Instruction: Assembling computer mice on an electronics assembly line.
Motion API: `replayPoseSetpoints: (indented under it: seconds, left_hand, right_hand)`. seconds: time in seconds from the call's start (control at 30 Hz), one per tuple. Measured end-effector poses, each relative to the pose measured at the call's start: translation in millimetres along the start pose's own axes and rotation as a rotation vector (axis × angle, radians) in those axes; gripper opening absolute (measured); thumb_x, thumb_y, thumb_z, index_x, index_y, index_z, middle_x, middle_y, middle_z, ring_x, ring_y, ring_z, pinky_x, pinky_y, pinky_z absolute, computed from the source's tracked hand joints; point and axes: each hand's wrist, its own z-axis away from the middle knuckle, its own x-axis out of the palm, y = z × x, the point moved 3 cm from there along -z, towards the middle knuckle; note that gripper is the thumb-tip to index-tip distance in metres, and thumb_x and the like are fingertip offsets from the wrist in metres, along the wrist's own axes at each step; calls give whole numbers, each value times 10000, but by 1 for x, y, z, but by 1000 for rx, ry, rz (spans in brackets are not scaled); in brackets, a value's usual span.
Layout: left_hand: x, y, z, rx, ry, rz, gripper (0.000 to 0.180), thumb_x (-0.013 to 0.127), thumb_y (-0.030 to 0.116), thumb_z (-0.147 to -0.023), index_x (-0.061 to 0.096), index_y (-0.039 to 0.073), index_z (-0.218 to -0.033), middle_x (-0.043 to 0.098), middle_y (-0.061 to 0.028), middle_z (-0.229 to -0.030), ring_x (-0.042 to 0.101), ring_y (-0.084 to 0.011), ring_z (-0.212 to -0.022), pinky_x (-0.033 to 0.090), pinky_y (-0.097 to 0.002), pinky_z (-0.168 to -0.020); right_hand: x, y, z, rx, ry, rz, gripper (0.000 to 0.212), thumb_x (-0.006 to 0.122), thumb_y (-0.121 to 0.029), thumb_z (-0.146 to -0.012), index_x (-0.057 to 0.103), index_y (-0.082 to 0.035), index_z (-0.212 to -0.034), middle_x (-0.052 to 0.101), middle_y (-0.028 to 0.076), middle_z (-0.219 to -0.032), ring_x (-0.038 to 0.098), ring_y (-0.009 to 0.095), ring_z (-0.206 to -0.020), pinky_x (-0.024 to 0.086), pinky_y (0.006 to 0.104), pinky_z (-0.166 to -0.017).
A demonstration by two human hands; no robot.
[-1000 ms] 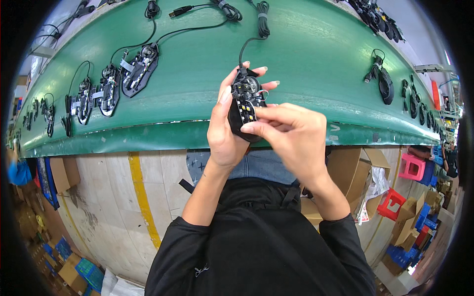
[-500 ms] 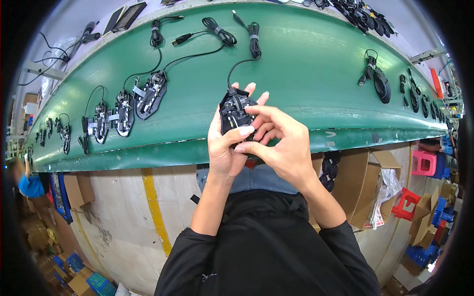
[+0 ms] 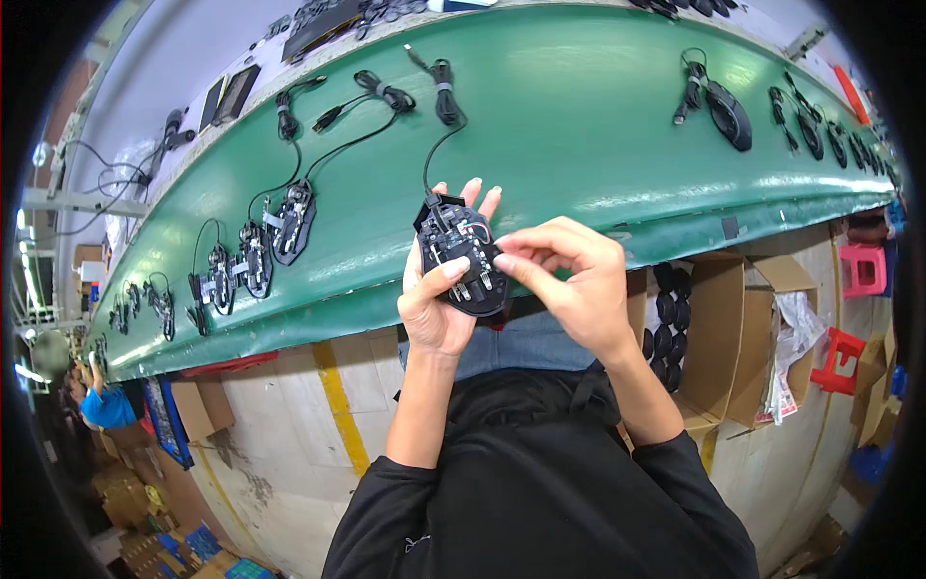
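An opened computer mouse (image 3: 446, 262) rests in my left hand (image 3: 436, 318), with its circuit board and a thin red wire exposed. My left thumb presses on its inside while the fingers support it from below. From the mouse's top, its cord leads to a coiled bundle (image 3: 444, 92) on the green bench (image 3: 569, 125). At the right edge of the mouse, my right hand (image 3: 586, 285) has thumb and forefinger pinched together, beside a small dark part. Whether that part belongs to the mouse or is held separately I cannot tell.
Several opened mice, such as this one (image 3: 293, 222), lie with cords along the bench to the left. Closed black mice (image 3: 729, 118) lie to the right. Below the bench are cardboard boxes (image 3: 712, 338) and a red stool (image 3: 837, 362). A person in blue (image 3: 111, 407) is at far left.
My right fingers have drawn back from over the mouse to its right edge, exposing more of its inside. The whole view has shifted and turned slightly.
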Motion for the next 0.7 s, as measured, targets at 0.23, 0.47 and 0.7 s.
replayPoseSetpoints:
  seconds: [0.23,0.47,0.7]
  left_hand:
    - [-3,-13,-8,1,-18,-330,773,591,-28,-714,331,21,-1440,378,-232,-1468,337,-408,-1405,347,-680,-1073]
    - [-19,30,-23,106,115,-347,767,458,-156,-768,187,-81,-1482,178,-231,-1592,110,-365,-1496,55,-582,-1215]
    - [-14,38,-21,86,86,-392,864,387,-208,-769,74,10,-1544,91,-199,-1616,83,-326,-1500,114,-543,-1236]
  right_hand:
    - [-83,39,66,-153,444,55,99,777,-1,-780,743,-14,-872,680,65,-776,618,97,-617,488,228,-554]
    - [-226,288,236,720,1169,-17,117,668,-91,-858,728,-9,-917,712,56,-758,640,93,-649,505,241,-621]
    - [-282,474,304,1324,985,606,305,673,-140,-748,673,-14,-1026,680,245,-1056,656,385,-1017,514,484,-898]
